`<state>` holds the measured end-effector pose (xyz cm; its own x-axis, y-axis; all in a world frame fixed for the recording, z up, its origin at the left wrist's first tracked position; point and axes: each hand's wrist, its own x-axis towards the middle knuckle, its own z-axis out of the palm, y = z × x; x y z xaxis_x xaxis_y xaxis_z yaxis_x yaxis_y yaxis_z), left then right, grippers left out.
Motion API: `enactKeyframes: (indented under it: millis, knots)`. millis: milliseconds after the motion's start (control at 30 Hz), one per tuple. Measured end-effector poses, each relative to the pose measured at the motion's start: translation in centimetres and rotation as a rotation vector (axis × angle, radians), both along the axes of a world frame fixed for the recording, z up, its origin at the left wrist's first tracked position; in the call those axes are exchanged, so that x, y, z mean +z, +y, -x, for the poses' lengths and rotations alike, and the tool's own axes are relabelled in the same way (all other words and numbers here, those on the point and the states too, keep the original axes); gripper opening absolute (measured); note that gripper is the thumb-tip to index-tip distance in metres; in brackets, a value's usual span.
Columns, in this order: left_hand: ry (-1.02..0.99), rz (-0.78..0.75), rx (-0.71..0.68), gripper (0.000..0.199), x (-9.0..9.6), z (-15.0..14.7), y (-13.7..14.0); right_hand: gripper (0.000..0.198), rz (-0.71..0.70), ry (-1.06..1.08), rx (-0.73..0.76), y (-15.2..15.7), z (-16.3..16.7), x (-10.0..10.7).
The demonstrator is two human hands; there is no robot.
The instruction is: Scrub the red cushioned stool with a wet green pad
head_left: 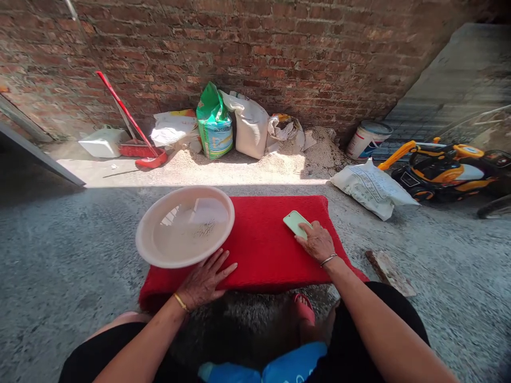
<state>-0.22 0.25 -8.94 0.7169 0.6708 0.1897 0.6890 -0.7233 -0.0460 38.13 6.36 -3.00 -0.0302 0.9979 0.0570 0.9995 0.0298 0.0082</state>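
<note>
A red fuzzy cloth (263, 239) lies spread over a low, flat support in front of me. My right hand (318, 242) grips the near end of a pale green, flat block with rounded corners (296, 222); it rests against the cloth, and its underside is hidden. On the cloth's near left edge lies my left hand (203, 282), fingers spread, holding nothing. Its fingertips are beside a pale plastic basin (146, 242) on the cloth's left part, perhaps touching the rim. Water stands in the basin, with dark specks at the bottom.
Along the brick wall are a red long-handled dustpan (154, 159), a white box (102, 142), several sacks (251, 127) and a bucket (367, 141). At right are a white sack (373, 186), a toy excavator (447, 167) and a brick piece (390, 272) on the concrete floor.
</note>
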Motion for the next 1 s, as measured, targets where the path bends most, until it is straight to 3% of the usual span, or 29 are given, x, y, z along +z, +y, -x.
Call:
enactKeyframes:
  millis: [200,300,400,567,633,700,767,1000]
  knots:
    - [0.015,0.006,0.004,0.078,0.3,0.0,-0.1,0.053,0.091,0.041,-0.525,-1.4,-9.1,1.3]
    - [0.016,0.001,-0.001,0.079,0.0,0.1,0.0,0.055,0.019,0.076,-0.610,-1.6,-10.3,1.7]
    - [0.016,-0.008,0.002,0.079,-0.1,0.1,0.0,0.051,-0.061,0.151,-0.461,-0.4,-7.4,1.4]
    - [0.011,-0.026,-0.003,0.083,-0.1,0.2,0.1,0.044,-0.143,0.147,0.093,1.8,1.1,-0.2]
    - [0.010,-0.028,-0.006,0.083,-0.2,0.3,0.2,0.042,-0.153,0.090,0.312,2.3,3.1,-0.9]
    - [0.010,-0.029,-0.009,0.082,-0.2,0.4,0.1,0.041,-0.139,0.041,0.407,2.8,3.5,-1.3]
    - [0.011,-0.025,-0.010,0.081,-0.2,0.4,0.1,0.042,-0.106,0.011,0.314,3.4,2.3,-1.3]
    - [-0.001,-0.036,-0.004,0.078,0.0,0.2,0.0,0.051,0.029,0.100,-0.425,3.4,-7.2,-0.3]
